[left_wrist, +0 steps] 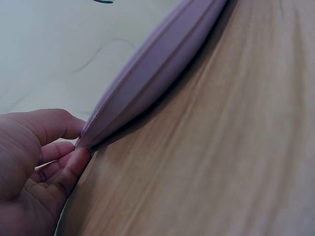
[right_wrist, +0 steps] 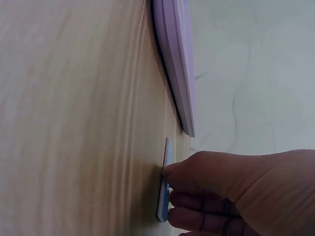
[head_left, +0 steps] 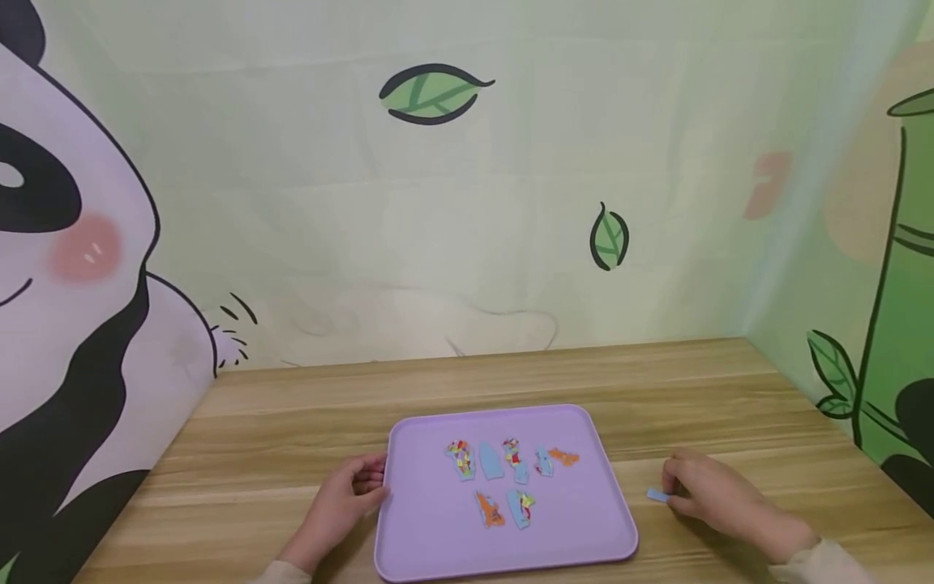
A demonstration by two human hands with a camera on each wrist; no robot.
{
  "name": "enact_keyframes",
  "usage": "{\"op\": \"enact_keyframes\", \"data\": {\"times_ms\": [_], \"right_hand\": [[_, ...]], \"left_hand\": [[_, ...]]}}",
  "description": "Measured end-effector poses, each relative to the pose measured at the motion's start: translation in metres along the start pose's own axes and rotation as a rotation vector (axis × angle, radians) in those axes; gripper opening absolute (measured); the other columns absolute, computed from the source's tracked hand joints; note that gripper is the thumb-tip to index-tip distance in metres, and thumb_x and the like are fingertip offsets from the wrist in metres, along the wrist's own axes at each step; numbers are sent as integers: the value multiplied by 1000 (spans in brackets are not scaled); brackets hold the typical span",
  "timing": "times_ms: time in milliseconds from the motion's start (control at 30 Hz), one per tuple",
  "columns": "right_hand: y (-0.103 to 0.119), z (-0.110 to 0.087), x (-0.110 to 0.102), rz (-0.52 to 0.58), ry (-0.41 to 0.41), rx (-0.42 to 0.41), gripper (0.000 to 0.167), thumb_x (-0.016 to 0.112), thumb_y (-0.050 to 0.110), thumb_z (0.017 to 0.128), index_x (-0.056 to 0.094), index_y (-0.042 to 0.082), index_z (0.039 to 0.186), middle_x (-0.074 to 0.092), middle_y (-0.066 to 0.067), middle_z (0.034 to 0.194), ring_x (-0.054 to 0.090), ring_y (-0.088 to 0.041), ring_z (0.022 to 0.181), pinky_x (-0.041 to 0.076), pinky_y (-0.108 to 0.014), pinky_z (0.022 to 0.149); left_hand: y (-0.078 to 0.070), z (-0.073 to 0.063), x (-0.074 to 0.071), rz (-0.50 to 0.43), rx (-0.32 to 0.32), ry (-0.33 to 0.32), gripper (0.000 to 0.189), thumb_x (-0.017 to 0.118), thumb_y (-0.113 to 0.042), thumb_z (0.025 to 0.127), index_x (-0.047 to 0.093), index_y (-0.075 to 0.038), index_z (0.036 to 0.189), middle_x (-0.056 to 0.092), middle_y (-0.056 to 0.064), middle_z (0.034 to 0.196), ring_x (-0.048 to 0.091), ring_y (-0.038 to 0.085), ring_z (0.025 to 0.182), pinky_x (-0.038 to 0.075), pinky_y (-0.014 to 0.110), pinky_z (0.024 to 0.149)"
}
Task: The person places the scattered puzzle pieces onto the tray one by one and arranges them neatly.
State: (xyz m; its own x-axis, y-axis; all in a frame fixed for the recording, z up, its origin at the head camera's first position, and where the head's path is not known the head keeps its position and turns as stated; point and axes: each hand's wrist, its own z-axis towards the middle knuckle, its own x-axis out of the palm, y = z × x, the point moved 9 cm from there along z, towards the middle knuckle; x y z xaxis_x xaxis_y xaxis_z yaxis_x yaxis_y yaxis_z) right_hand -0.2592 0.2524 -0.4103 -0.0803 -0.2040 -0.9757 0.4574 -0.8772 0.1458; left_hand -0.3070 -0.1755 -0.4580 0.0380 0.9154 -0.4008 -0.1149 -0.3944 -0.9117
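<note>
A purple tray (head_left: 430, 543) lies on the wooden table, with several flat puzzle pieces on it. My left hand (head_left: 341, 504) is at the tray's left side; in the left wrist view its thumb and fingers (left_wrist: 78, 160) pinch the tray's rim. To the right of the tray, my right hand (head_left: 718, 496) holds a small light-blue puzzle piece (head_left: 657, 495) between thumb and fingers. Seen from the right wrist, this piece (right_wrist: 163, 199) is thin and at the tabletop, partly covered by the fingers.
On the tray, an upper row holds a multicoloured piece (head_left: 461, 461), a plain blue piece (head_left: 491, 461) and others. Below them are an orange piece (head_left: 489, 511) and a blue patterned piece (head_left: 521, 509). A printed cloth wall (head_left: 328, 203) stands behind the wooden table (head_left: 292, 422).
</note>
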Motion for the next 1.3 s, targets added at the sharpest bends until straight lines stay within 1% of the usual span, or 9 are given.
{"op": "enact_keyframes", "data": {"times_ms": [433, 633, 933, 1067, 1100, 1133, 1167, 1233, 1300], "right_hand": [[-2, 4, -7, 29, -10, 28, 20, 76, 14, 73, 57, 19, 72, 49, 12, 73, 40, 3, 65, 40, -19, 55], [-1, 5, -13, 71, -13, 38, 19, 75, 13, 73, 56, 18, 73, 53, 12, 71, 45, 3, 65, 43, -19, 55], [3, 9, -18, 137, 19, 51, 16, 74, 11, 77, 58, 16, 75, 57, 10, 74, 50, 2, 68, 46, -18, 57], [7, 13, -20, 154, 32, 48, 15, 72, 12, 80, 58, 16, 75, 57, 11, 73, 47, 3, 67, 44, -18, 57], [9, 14, -20, 157, 33, 39, 15, 72, 12, 80, 58, 16, 75, 56, 11, 73, 47, 3, 67, 44, -18, 56], [11, 15, -21, 163, 34, 34, 15, 71, 13, 81, 58, 16, 75, 56, 11, 73, 47, 3, 67, 44, -18, 57], [13, 17, -21, 168, 34, 23, 15, 71, 13, 81, 58, 16, 74, 56, 11, 73, 47, 3, 67, 44, -18, 57], [18, 19, -23, 176, 30, 8, 16, 71, 14, 82, 57, 16, 74, 57, 11, 73, 48, 3, 67, 44, -18, 57], [22, 22, -24, 173, 15, -13, 17, 72, 14, 81, 57, 16, 74, 57, 11, 73, 49, 2, 67, 45, -18, 57]], "left_hand": [[-2, -3, -2, -21, 3, -4, 44, 69, 11, 78, 57, 13, 121, 67, 18, 103, 63, 17, 92, 56, 18, 79], [-2, -3, -2, -17, -8, 2, 44, 68, 10, 79, 57, 12, 121, 66, 17, 103, 62, 16, 92, 55, 16, 80], [-2, -2, -1, -5, -8, 0, 45, 68, 10, 79, 57, 13, 122, 66, 17, 104, 62, 17, 93, 56, 18, 80], [-4, -2, 0, -12, 39, 6, 44, 68, 9, 78, 57, 13, 121, 66, 17, 102, 62, 15, 91, 56, 18, 79], [-5, -2, -1, -14, 61, 5, 44, 68, 8, 78, 57, 13, 120, 66, 17, 101, 62, 14, 90, 57, 18, 79], [-8, -3, -1, -13, 108, 9, 42, 68, 9, 78, 57, 15, 118, 66, 17, 99, 62, 13, 89, 56, 18, 78], [-9, -3, -1, -15, 124, 8, 42, 68, 8, 78, 57, 15, 117, 66, 16, 98, 62, 12, 88, 56, 17, 77], [-10, -3, -1, -14, 148, 4, 41, 68, 8, 77, 58, 15, 116, 66, 15, 96, 61, 10, 86, 56, 17, 75], [-10, -3, -1, -12, 134, 9, 41, 69, 8, 78, 58, 15, 117, 66, 16, 98, 62, 11, 87, 56, 17, 76]]}}
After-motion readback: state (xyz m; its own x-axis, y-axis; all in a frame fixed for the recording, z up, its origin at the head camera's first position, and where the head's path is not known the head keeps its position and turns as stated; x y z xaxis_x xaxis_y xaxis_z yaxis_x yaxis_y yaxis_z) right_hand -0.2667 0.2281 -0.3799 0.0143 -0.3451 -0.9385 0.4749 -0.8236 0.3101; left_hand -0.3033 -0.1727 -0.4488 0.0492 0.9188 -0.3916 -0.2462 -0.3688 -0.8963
